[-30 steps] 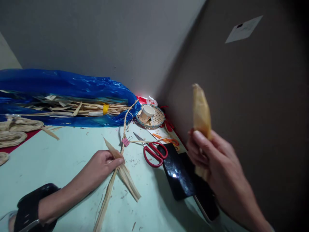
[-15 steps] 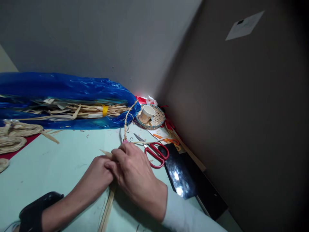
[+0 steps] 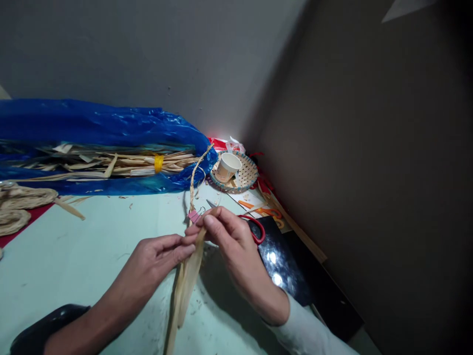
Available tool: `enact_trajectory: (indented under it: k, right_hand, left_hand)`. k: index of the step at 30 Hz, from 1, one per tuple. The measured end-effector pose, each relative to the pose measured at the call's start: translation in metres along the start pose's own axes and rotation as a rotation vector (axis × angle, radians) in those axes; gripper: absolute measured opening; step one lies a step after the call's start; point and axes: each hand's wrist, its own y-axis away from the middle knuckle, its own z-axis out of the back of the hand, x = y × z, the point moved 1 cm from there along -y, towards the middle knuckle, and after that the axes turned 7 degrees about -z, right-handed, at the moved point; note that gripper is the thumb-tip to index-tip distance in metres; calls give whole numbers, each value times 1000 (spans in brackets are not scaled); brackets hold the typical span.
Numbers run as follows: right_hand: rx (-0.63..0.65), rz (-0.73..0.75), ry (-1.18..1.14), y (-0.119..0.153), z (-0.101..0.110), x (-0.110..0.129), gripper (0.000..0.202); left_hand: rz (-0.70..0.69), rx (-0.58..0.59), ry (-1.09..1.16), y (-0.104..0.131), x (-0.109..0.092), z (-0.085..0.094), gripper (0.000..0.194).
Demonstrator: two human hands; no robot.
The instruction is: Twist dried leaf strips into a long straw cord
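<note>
The left hand (image 3: pixel 155 259) pinches the narrow dried husk strips (image 3: pixel 173 315) between thumb and fingertips, just below a pink binder clip (image 3: pixel 193 216). The right hand (image 3: pixel 244 256) meets it from the other side, its thumb and forefinger clamped together on the upper end of a broad husk leaf (image 3: pixel 191 286). The fingertips of the two hands come together over the work, so the exact crossing of the strands is hidden. Leaf and strips hang down toward the near edge of the pale green table (image 3: pixel 111 222), the narrow ones reaching lower.

Above the clip, a thin braid (image 3: pixel 192 182) runs up and bends right at its top, in front of the end of a blue plastic bag (image 3: pixel 111 118). In the bag lies a bundle of dried husks (image 3: pixel 136 164), bound with a yellow band (image 3: pixel 158 163).

Beyond the right hand, a paper cup (image 3: pixel 228 167) leans in a shallow woven basket (image 3: pixel 250 172). Red-handled scissors (image 3: pixel 260 230) lie partly covered by that hand, beside a glossy black slab (image 3: pixel 284 261); orange-handled scissors (image 3: pixel 275 213) rest farther back. At the far left, braided coils (image 3: pixel 25 196) sit on a red mat (image 3: pixel 35 220). A light sleeve (image 3: pixel 299 325) covers the right forearm, and a black wristband (image 3: pixel 48 323) circles the left.
</note>
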Motion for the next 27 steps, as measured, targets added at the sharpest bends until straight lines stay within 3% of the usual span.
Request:
enact_trajectory:
  k: [2, 5, 8, 12, 15, 17, 21, 27]
  right_hand:
    - [9, -66, -160, 0, 7, 1, 22]
    - [-43, -157, -214, 4, 19, 6, 24]
    - [-64, -213, -77, 7, 29, 10, 31]
    - [-58, -206, 203, 9, 34, 6, 33]
    - [-82, -174, 356, 11, 30, -2, 21]
    - [-91, -145, 420, 13, 25, -8, 18]
    - [-114, -179, 412, 18, 15, -18, 19]
    - [-171, -133, 352, 26, 0, -26, 18]
  left_hand:
    - [16, -11, -4, 0, 0, 0, 34]
    - [50, -37, -12, 0, 3, 2, 29]
    - [66, -49, 13, 1, 10, 2, 25]
    - [140, -91, 117, 4, 14, 1, 36]
    - [244, -89, 177, 5, 13, -1, 41]
    - [275, -68, 227, 4, 11, -2, 34]
    - [265, -42, 296, 2, 10, -2, 21]
    - [350, -63, 252, 0, 16, 6, 32]
